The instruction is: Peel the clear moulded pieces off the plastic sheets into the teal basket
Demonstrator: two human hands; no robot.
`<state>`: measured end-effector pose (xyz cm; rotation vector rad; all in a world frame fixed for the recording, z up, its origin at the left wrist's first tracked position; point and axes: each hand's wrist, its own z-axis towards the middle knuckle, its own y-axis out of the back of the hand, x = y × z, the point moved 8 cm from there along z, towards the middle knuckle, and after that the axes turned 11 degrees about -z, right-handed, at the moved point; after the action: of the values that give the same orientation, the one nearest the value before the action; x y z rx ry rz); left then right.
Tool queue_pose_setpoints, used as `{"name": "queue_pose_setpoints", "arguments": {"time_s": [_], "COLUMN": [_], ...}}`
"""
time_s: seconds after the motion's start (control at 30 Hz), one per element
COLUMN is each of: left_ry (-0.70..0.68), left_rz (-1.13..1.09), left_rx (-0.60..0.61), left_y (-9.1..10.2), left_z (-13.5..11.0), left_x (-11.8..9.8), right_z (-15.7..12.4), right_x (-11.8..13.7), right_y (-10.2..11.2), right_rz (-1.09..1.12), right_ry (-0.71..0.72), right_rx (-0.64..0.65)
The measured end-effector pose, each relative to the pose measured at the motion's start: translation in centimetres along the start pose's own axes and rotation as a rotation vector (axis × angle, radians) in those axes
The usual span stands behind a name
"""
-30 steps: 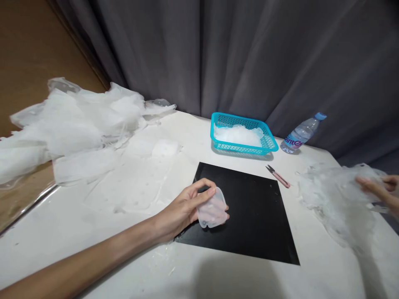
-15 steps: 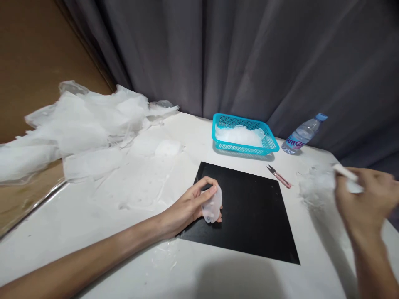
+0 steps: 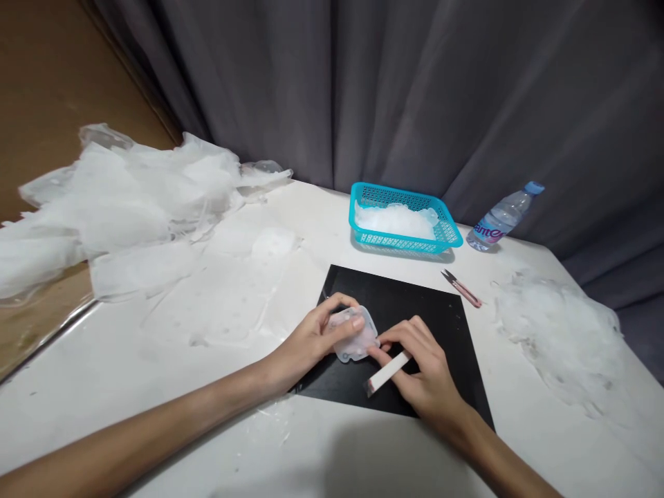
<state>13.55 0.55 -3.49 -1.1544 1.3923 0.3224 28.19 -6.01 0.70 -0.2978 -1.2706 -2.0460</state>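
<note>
Above the black mat (image 3: 415, 304), my left hand (image 3: 332, 332) grips a small translucent, milky piece (image 3: 357, 339) with a rounded, lobed outline, thumb across its face. My right hand (image 3: 420, 366) is closed around a white stick-like tool (image 3: 386, 373) with a dark end pointing down and left; its exact kind I cannot make out. The right fingertips meet the right edge of the translucent piece, in what looks like a pinch.
A turquoise basket (image 3: 404, 245) holds white translucent pieces. Pink-handled thread snips (image 3: 461, 288) and a water bottle (image 3: 501, 221) are nearby. Thin clear scraps (image 3: 565, 339) lie at right. White translucent sheets (image 3: 135, 200) pile up at left. A dark curtain (image 3: 404, 90) hangs behind.
My right hand has come from the scraps at right to the translucent piece, still carrying the white tool. My left hand has tilted the piece a little.
</note>
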Motion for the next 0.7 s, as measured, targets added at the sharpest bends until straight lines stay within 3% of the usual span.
{"name": "queue_pose_setpoints", "arguments": {"time_s": [0.1, 0.23, 0.43, 0.7], "left_ry": [-0.059, -0.068, -0.142, -0.376], "left_rz": [0.084, 0.028, 0.069, 0.633], "left_rx": [0.01, 0.117, 0.123, 0.151], "left_y": [0.1, -0.4, -0.7, -2.2], "left_z": [0.1, 0.2, 0.1, -1.4], "left_x": [-0.4, -0.5, -1.3, -2.8], "right_z": [-0.2, -0.7, -0.6, -0.7], "right_x": [0.2, 0.8, 1.2, 0.7], "right_y": [0.6, 1.5, 1.7, 1.2], "right_rz": [-0.036, -0.103, -0.141, -0.116], "right_ry": [0.056, 0.122, 0.131, 0.029], "right_rx": [-0.076, -0.166, -0.174, -0.127]}}
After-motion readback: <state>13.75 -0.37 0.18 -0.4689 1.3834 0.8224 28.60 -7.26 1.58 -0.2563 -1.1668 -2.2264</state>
